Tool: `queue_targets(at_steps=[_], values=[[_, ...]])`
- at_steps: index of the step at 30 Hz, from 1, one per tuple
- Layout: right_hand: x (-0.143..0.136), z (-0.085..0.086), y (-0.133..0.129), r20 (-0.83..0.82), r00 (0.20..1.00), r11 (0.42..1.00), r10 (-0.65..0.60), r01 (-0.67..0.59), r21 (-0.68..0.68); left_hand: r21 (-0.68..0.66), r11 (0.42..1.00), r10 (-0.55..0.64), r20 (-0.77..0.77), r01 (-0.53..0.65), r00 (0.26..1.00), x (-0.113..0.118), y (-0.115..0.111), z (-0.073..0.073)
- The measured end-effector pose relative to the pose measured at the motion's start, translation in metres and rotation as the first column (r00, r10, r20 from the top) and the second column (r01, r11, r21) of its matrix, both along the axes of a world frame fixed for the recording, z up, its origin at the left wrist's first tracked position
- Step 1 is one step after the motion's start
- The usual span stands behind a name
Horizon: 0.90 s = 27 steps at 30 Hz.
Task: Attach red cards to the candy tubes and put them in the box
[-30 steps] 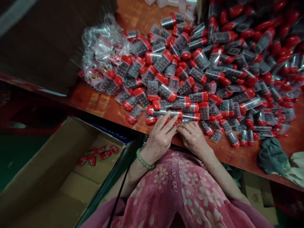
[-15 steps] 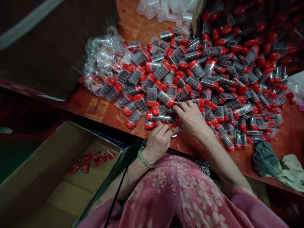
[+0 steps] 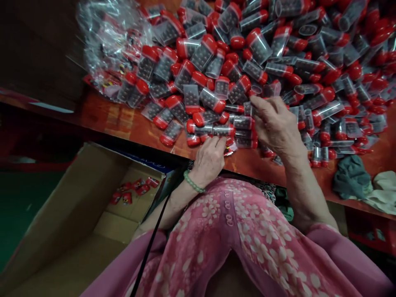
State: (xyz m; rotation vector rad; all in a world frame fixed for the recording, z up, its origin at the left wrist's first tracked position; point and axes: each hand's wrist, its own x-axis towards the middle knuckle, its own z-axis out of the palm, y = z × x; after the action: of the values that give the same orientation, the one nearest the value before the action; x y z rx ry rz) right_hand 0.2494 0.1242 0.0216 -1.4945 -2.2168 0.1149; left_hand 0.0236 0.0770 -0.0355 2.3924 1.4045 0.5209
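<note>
My left hand (image 3: 210, 155) lies at the table's front edge, its fingers closed at a small printed plastic packet (image 3: 230, 149) that shows beyond the fingertips. Touching or almost touching those fingers is a clear tube with a red cap (image 3: 223, 130). Several similar tubes (image 3: 245, 134) lie side by side just right of the packet. Over the pile, my right hand (image 3: 276, 123) is bent, fingers curled downward and slightly blurred. Another clear tube (image 3: 248, 108) is close to its fingertips; what the fingers grip is hidden. Small dark balls show inside many tubes.
A large heap of red-capped tubes (image 3: 260, 47) covers the orange table. Crumpled clear plastic bags (image 3: 108, 45) lie at left. Below left stands an open cardboard box (image 3: 77, 214) with several red packets (image 3: 142, 189) inside. Grey-green cloth (image 3: 352, 176) lies at the right edge.
My right hand has moved right, away from my left hand, uncovering the row of tubes beside the packet. My left hand stays at the packet. The view has shifted nearer the pile.
</note>
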Motion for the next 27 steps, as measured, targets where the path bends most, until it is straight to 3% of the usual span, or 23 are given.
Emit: queue_targets(at_steps=[3,6,9,12,16,23,27], values=[[0.018,-0.003,-0.026,-0.322,0.939,0.991,-0.121,0.135,0.023,0.008,0.999,0.032,-0.025,-0.032,0.999,0.004,-0.001,0.000],[0.030,-0.010,-0.054,-0.633,0.732,0.966,-0.250,0.229,-0.118,-0.001,0.999,0.037,-0.045,-0.037,0.998,0.007,0.001,0.000],[0.034,-0.016,-0.083,-0.789,0.517,0.942,-0.333,0.229,-0.247,0.016,0.999,0.041,0.011,-0.041,0.999,0.005,0.003,-0.003],[0.029,-0.020,-0.111,-0.851,0.370,0.927,-0.373,0.182,-0.327,0.031,0.997,0.065,0.120,-0.069,0.991,0.000,0.006,-0.010],[0.024,-0.030,-0.137,-0.880,0.217,0.902,-0.422,0.199,-0.383,0.069,0.986,0.142,0.115,-0.151,0.983,0.001,0.016,-0.015],[0.018,-0.051,-0.186,-0.859,0.003,0.858,-0.512,0.049,-0.512,0.036,0.991,0.133,-0.058,-0.131,0.989,0.014,0.012,0.013],[0.018,-0.059,-0.203,-0.844,-0.060,0.843,-0.534,0.035,-0.536,0.066,0.993,0.098,-0.056,-0.095,0.994,0.015,0.017,0.013]])
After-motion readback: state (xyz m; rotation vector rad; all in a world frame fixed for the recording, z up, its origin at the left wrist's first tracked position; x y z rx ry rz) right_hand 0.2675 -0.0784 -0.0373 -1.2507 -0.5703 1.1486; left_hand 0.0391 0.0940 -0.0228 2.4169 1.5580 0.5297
